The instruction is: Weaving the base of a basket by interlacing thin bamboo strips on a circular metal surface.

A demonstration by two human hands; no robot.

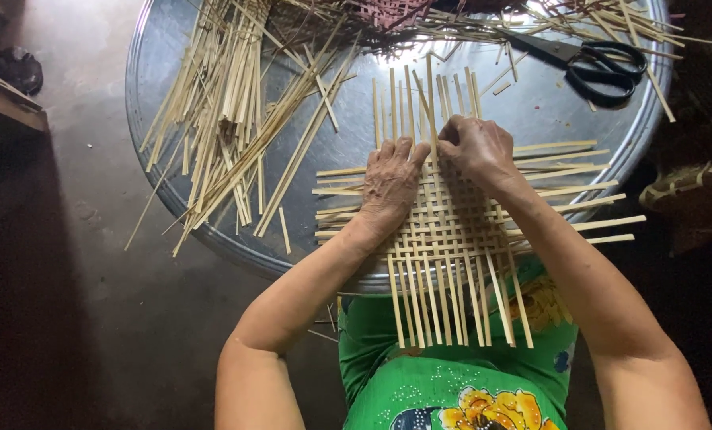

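Observation:
A half-woven mat of pale bamboo strips lies on the near part of a round metal tray, its loose ends sticking out over my lap. My left hand rests flat on the weave's left side, fingers together, pressing it down. My right hand sits at the mat's far edge, fingers pinched on an upright bamboo strip that runs away from me.
A loose heap of bamboo strips covers the tray's left and far side. Black-handled scissors lie at the far right of the tray. A dark concrete floor surrounds it, with a wooden edge at the left.

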